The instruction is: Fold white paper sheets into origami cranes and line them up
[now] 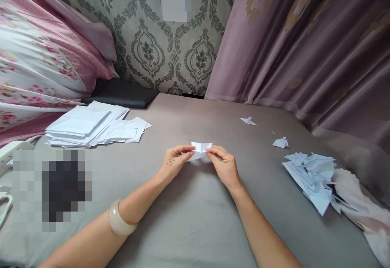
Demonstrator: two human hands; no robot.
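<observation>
A small folded piece of white paper (201,147) is held up between my two hands, with a crease down its middle. My left hand (175,161) pinches its left side between thumb and fingers, and my right hand (224,164) pinches its right side the same way. Part of the paper's lower edge slants down behind my left thumb. Both hands are just above the grey sheet (195,211). A pale bangle (121,219) sits on my left forearm.
Stacked white paper (82,124) lies at the left, before a black flat case (124,92). On the right is a heap of folded paper pieces (313,176) beside a pale cloth (359,203). Two folded pieces, one near (280,142) and one farther (248,120), lie apart. Curtains (274,36) hang behind.
</observation>
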